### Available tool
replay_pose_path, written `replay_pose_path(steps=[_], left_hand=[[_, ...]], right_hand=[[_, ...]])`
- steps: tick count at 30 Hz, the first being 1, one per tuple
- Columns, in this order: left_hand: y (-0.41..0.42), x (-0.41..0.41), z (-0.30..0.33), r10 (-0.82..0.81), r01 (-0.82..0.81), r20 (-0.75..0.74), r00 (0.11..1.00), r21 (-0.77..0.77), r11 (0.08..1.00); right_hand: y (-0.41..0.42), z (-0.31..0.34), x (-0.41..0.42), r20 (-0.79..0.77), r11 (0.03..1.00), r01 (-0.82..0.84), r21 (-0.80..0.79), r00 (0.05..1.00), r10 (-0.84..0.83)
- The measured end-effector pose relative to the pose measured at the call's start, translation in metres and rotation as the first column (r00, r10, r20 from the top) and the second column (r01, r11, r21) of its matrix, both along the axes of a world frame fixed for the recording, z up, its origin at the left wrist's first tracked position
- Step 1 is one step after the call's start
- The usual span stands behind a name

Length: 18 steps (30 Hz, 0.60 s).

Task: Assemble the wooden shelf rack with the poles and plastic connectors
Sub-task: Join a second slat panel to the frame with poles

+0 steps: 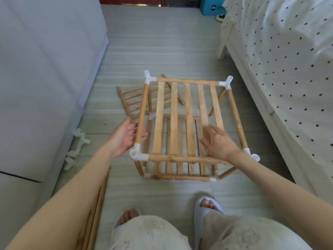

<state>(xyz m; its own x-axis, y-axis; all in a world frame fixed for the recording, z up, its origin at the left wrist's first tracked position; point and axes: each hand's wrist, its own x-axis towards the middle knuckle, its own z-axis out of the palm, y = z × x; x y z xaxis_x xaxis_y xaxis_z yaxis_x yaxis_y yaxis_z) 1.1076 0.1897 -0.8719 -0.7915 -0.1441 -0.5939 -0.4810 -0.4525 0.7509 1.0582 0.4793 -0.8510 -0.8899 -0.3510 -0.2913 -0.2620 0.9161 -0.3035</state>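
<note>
Nearest the camera are the person's knees in pale trousers and two feet in light slippers (207,210) on the grey floor (162,51). A few loose poles (95,213) lie just left of the knees, partly hidden under the left forearm.

Just beyond the feet stands the rack (187,123), two slatted tiers joined by upright poles with white connectors (137,154) at the corners. The left hand (126,137) is at the rack's left side, palm up and fingers relaxed, touching or nearly touching the top tier's left pole; nothing is gripped. The right hand (220,141) hovers over the right part of the top slats, fingers spread and loose; whether it touches them cannot be told.

Left of the rack, spare connectors (77,148) lie against a white cabinet (45,78). Behind the rack's far left corner another slatted shelf (137,98) lies flat. Right of the rack runs a bed (288,69) with a dotted cover. Well beyond the rack sits a blue box (210,6).
</note>
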Motion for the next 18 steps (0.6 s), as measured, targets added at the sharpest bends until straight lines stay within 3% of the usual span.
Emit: replay_pose_path(steps=[1,3,6,8,15,18], left_hand=[[0.003,-0.009,0.001,-0.136,0.136,0.044,0.990,0.020,0.991],[0.013,-0.016,-0.001,-0.270,0.259,0.103,0.957,0.104,0.960],[0.034,-0.003,-0.021,-0.243,0.197,0.042,0.969,0.463,0.864],[0.045,0.011,-0.032,-0.239,0.184,0.019,0.971,0.581,0.793],[0.069,0.050,-0.034,-0.118,0.050,0.067,0.991,0.631,0.774],[0.074,0.053,-0.035,-0.072,0.029,0.053,0.996,0.573,0.819]], right_hand=[[-0.007,-0.006,0.000,0.011,0.997,0.073,0.025,0.997,-0.073],[-0.016,-0.021,0.004,-0.011,0.986,0.134,0.103,0.991,-0.133],[-0.014,-0.033,0.012,-0.112,0.982,0.138,0.129,0.986,-0.123],[-0.006,-0.035,0.009,-0.162,0.986,0.118,0.117,0.982,-0.098],[0.003,-0.035,0.006,-0.186,0.991,0.066,0.116,0.982,-0.044],[0.002,-0.039,0.005,-0.210,0.992,0.074,0.106,0.976,-0.050]])
